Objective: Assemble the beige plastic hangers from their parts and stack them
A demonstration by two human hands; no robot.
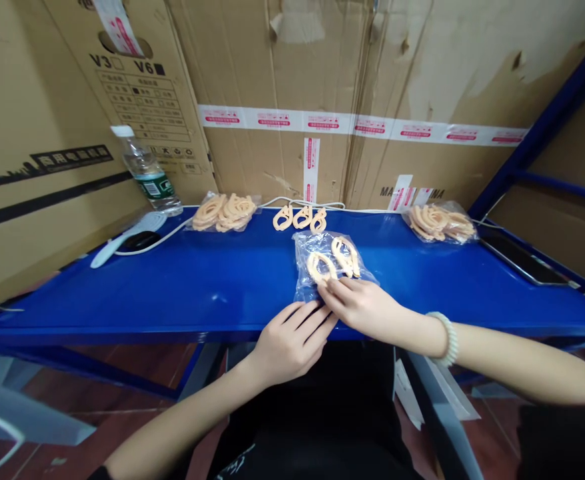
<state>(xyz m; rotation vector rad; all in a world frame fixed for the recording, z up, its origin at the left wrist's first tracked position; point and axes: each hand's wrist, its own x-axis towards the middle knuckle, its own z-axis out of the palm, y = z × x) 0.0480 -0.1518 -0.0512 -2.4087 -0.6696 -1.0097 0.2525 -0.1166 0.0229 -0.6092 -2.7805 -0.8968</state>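
Observation:
A clear plastic bag point(302, 250) lies near the middle of the blue table, with two peach-coloured looped plastic pieces, shaped like folded travel hangers, in or on it: the left loop point(321, 265) and the right loop point(345, 256). My right hand point(360, 303) has its fingers closed at the bag's near edge, just below the left loop. Against it, my left hand point(292, 340) reaches in over the table's front edge, fingers bent together on the bag's near edge; its thumb is hidden. Beyond the bag, three similar loops point(302, 217) lie in a row.
Filled bags of loops stand at the back left point(225, 212) and back right point(441, 222). Far left are a water bottle point(147, 170), a pale paddle-shaped thing point(130, 237) and a black object point(141, 241). A phone-like slab point(522, 259) lies right. Cardboard point(272, 67) walls the back.

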